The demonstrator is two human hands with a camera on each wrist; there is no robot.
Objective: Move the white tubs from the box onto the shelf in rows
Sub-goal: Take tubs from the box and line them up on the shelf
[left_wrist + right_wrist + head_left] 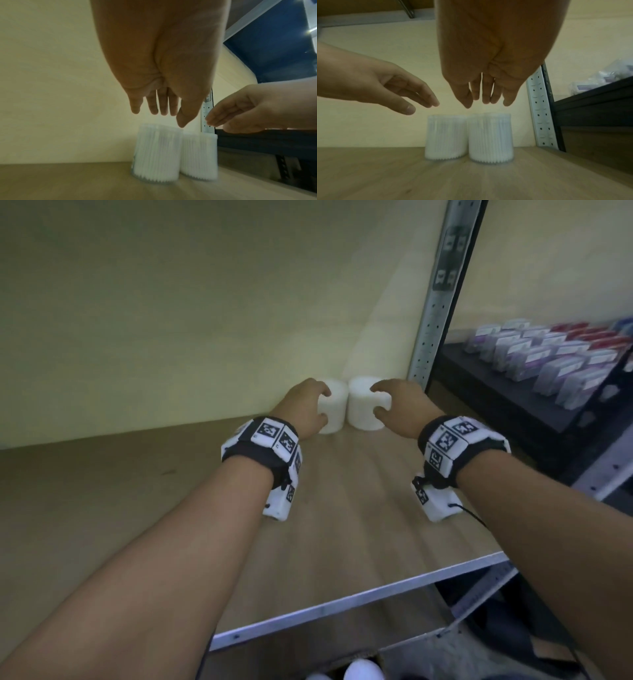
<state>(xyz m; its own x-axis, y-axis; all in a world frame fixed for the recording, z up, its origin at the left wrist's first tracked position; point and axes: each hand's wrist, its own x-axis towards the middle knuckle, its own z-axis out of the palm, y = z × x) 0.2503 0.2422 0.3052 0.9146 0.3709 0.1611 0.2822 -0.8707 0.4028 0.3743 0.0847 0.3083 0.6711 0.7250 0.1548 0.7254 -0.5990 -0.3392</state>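
Letting go of two white tubs (469, 138) at the shelf's (342, 508) back right corner, fingers wide; next, fetch more.

Boxed goods (551, 354) on neighbouring shelf: blurred, labels unreadable. White items (359, 670) at bottom edge: cut off. Tubs' (364, 405) fronts: partly hidden by hands (305, 405).
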